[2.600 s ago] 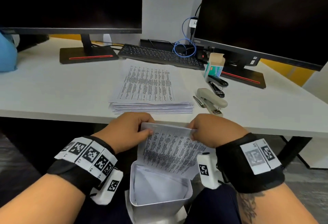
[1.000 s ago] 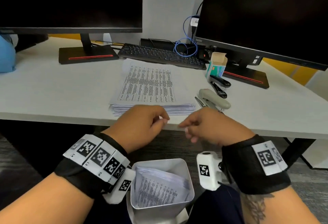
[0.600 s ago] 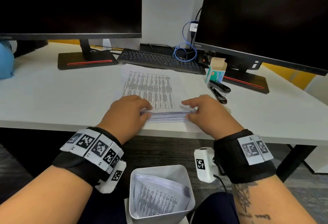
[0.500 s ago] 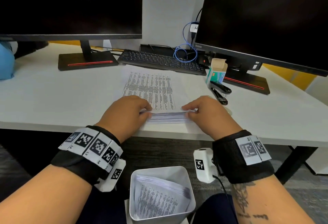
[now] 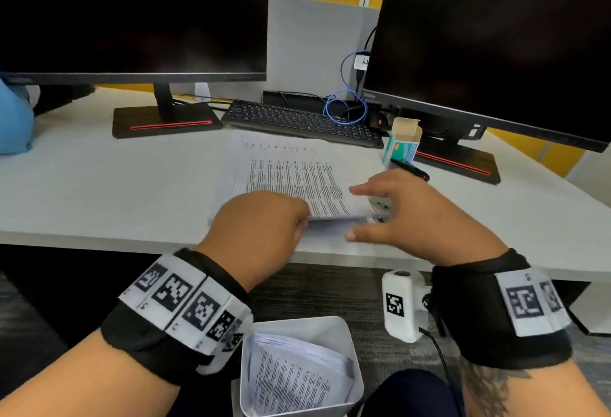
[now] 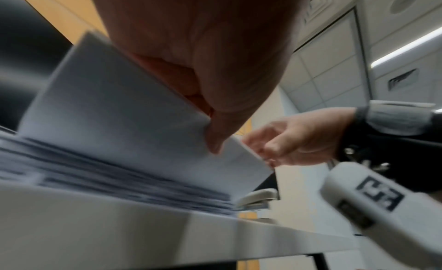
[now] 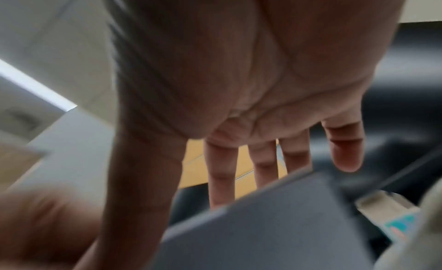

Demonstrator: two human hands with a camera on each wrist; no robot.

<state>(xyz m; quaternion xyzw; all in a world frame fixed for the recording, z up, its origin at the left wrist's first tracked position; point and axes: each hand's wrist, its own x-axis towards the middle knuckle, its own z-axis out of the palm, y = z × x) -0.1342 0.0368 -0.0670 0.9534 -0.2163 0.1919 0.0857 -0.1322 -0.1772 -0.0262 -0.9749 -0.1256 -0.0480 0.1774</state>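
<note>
A stack of printed sheets (image 5: 291, 178) lies on the white desk (image 5: 99, 192) in front of me. My left hand (image 5: 305, 218) pinches the near edge of the top sheet (image 6: 119, 113) between thumb and fingers and holds it raised off the stack. My right hand (image 5: 363, 215) hovers at the sheet's near right corner with its fingers (image 7: 344, 151) straight and spread, gripping nothing. Below the desk edge, a white bin (image 5: 344, 327) holds several printed sheets (image 5: 291, 380).
A grey stapler (image 6: 258, 198) lies right of the stack, mostly hidden under my right hand in the head view. Behind it are a small open box (image 5: 401, 145) and a black stapler (image 5: 410, 168). A keyboard (image 5: 301, 122) and two dark monitors (image 5: 132, 13) stand at the back.
A sheet went into the bin, then both hands moved up to the stack. In the last half second my left hand lifted the top sheet's edge and my right hand spread its fingers.
</note>
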